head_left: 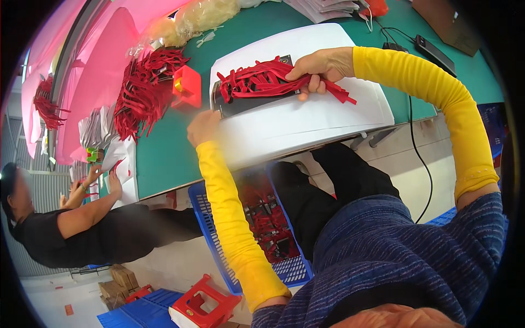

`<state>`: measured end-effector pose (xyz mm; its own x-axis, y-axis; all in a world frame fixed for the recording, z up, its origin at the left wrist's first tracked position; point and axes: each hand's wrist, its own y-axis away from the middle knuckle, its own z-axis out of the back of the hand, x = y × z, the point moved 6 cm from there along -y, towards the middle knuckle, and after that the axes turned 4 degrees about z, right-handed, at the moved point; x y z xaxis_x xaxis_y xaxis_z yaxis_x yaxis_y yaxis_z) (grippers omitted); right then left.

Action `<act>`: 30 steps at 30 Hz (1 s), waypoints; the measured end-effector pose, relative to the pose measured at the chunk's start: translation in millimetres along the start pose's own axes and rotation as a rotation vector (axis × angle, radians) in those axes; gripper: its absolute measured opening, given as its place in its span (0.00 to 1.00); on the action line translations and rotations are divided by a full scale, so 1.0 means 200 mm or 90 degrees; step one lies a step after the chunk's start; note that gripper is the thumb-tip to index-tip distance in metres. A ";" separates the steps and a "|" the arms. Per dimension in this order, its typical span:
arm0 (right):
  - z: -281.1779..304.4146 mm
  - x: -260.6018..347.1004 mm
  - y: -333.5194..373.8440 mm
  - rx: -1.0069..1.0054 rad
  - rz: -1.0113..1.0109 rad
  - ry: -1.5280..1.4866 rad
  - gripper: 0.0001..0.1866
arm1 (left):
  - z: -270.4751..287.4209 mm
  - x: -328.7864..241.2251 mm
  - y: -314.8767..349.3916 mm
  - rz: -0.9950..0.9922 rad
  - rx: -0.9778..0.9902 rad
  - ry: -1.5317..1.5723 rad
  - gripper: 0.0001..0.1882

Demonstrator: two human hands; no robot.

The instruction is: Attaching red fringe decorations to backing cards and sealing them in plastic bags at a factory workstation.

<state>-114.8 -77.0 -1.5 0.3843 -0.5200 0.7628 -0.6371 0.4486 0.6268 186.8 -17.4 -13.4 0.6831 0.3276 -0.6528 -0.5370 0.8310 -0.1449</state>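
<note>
A: Count before you?
B: One red strap bundle [254, 79], on white sheeting [306, 117]; one red tape dispenser [190, 90] just beyond your left hand [204, 129]. Your right hand [321, 66] pinches the bundle's right end.
A: Left grip?
B: Blurred; cannot tell.

**Fisheye view from the wearer's head**

One wide camera looks steeply down from head height at the green tabletop [167, 167], near enough that the wearer's blue striped torso [394, 246] fills the lower right. Toward the round black rim, straight edges bend and a neighbouring person [104, 235] appears sideways.
</note>
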 end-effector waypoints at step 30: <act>0.25 0.12 0.30 -0.172 -0.040 0.532 0.13 | 0.06 -0.20 0.16 -0.293 -0.112 -0.136 0.17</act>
<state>-177.3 -99.8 45.6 0.8437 0.1053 0.5265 -0.4596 0.6483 0.6070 148.6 1.6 16.8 0.9432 0.0460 -0.3290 -0.2202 0.8282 -0.5154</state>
